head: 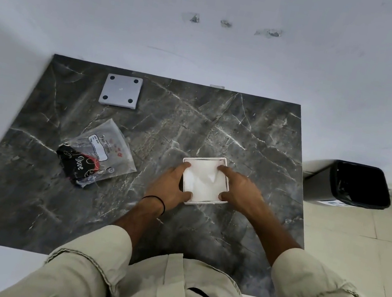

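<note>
**Hands at the white box, one each side**

Left hand spans the left wall of the white square box. Its forefinger curls to the far corner and its thumb hooks the near one, so it grips the box. Right hand lies spread, with forefinger and thumb stretched out and pressing on the white paper inside. The box sits on the dark marble tabletop, right of centre. Well apart to the left lie a clear plastic pouch and a grey square plate.
</note>
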